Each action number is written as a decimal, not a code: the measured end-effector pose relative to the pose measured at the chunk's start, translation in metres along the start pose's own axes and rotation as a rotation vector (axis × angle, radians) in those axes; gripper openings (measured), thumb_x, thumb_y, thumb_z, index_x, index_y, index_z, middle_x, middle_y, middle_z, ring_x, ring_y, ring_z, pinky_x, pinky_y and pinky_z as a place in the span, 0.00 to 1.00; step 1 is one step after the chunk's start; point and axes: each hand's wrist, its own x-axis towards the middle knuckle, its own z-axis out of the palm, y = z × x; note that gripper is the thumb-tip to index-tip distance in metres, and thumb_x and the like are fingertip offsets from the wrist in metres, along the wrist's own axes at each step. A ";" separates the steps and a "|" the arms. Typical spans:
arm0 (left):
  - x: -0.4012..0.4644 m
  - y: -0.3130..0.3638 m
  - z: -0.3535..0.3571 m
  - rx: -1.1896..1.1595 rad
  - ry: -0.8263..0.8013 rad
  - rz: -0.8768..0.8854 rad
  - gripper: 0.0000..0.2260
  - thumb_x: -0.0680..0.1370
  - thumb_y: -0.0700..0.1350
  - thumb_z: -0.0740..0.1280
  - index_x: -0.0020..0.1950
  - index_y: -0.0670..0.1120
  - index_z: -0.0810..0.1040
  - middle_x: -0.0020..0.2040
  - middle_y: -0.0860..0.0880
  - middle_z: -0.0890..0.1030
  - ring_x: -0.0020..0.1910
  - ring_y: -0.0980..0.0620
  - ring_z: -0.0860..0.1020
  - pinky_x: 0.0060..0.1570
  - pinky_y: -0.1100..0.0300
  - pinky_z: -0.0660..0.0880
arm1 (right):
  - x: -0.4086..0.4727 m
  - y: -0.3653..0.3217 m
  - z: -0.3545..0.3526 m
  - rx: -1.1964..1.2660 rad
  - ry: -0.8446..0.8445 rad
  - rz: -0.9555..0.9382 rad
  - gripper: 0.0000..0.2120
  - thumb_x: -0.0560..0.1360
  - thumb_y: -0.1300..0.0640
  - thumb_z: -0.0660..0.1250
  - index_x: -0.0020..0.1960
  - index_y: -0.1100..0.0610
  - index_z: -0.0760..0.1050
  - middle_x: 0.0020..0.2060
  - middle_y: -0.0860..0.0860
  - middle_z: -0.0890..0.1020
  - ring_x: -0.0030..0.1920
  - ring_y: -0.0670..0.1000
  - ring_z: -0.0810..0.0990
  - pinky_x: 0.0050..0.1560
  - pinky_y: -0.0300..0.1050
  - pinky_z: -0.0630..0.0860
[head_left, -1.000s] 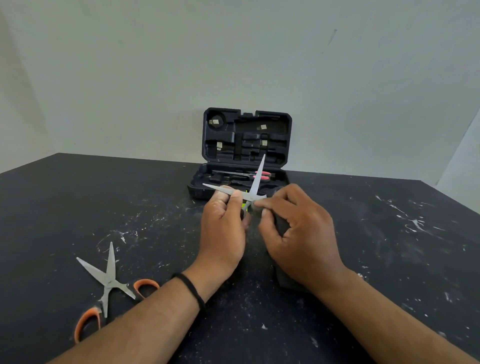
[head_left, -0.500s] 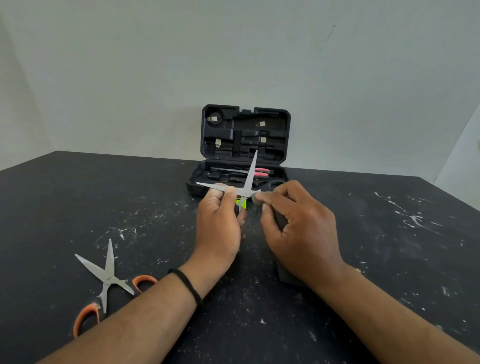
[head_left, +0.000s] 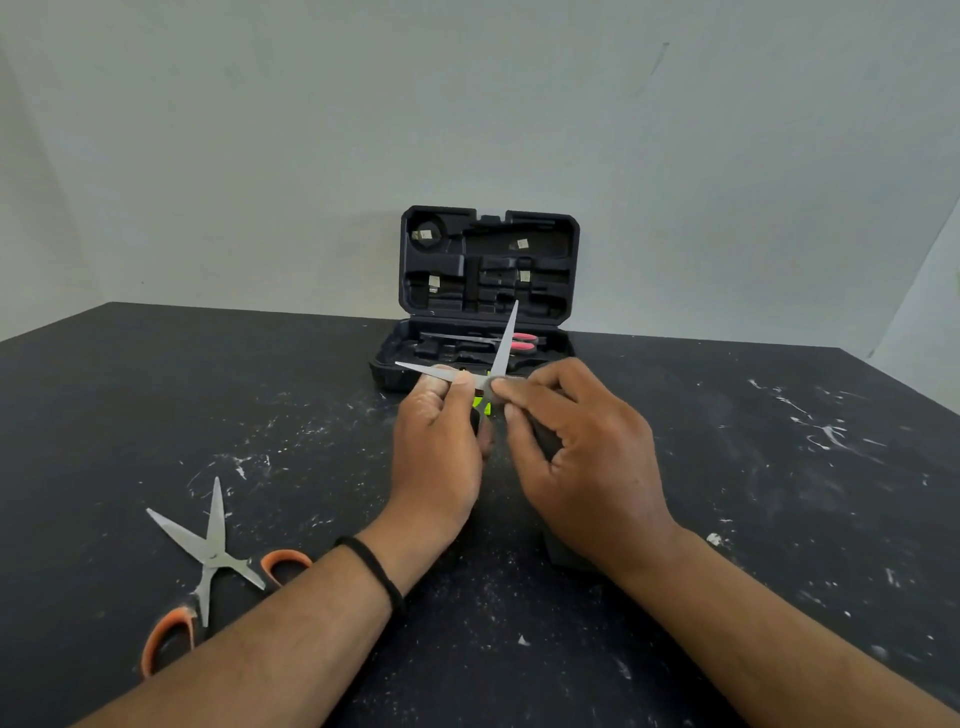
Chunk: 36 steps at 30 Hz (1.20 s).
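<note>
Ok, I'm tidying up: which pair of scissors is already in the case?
The red-handled scissors, lying in the case. The orange-handled pair lies open on the table; the left hand and right hand hold the third pair.

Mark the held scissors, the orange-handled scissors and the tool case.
held scissors (head_left: 508, 335): head view, on the upright blade.
orange-handled scissors (head_left: 211, 557): head view, on the pivot where the blades cross.
tool case (head_left: 488, 244): head view, on the open lid's inner moulding.

No readable txt showing anywhere rn. Small pale stickers (head_left: 522, 243) are sitting inside the lid of the black tool case (head_left: 566, 270), maybe printed, but they're coming through too tiny & blurred to read.
</note>
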 end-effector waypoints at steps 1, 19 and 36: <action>-0.001 0.000 0.001 0.006 -0.004 0.015 0.16 0.85 0.43 0.58 0.46 0.30 0.71 0.30 0.41 0.69 0.25 0.53 0.67 0.24 0.63 0.65 | -0.001 -0.001 0.001 -0.003 -0.030 0.004 0.10 0.79 0.57 0.68 0.59 0.54 0.84 0.46 0.46 0.80 0.39 0.46 0.80 0.35 0.46 0.79; -0.001 -0.004 -0.001 0.068 -0.021 0.039 0.14 0.85 0.41 0.58 0.42 0.38 0.72 0.30 0.41 0.68 0.24 0.54 0.65 0.23 0.64 0.64 | 0.003 0.003 -0.004 -0.148 -0.055 0.057 0.10 0.78 0.54 0.68 0.56 0.50 0.86 0.42 0.44 0.78 0.33 0.45 0.75 0.27 0.44 0.75; -0.007 -0.003 -0.003 0.712 -0.079 0.402 0.17 0.82 0.57 0.54 0.40 0.51 0.72 0.27 0.51 0.73 0.29 0.53 0.75 0.34 0.47 0.74 | 0.018 0.016 -0.023 -0.205 -0.028 0.151 0.09 0.79 0.56 0.68 0.55 0.48 0.86 0.42 0.42 0.76 0.32 0.43 0.73 0.28 0.40 0.72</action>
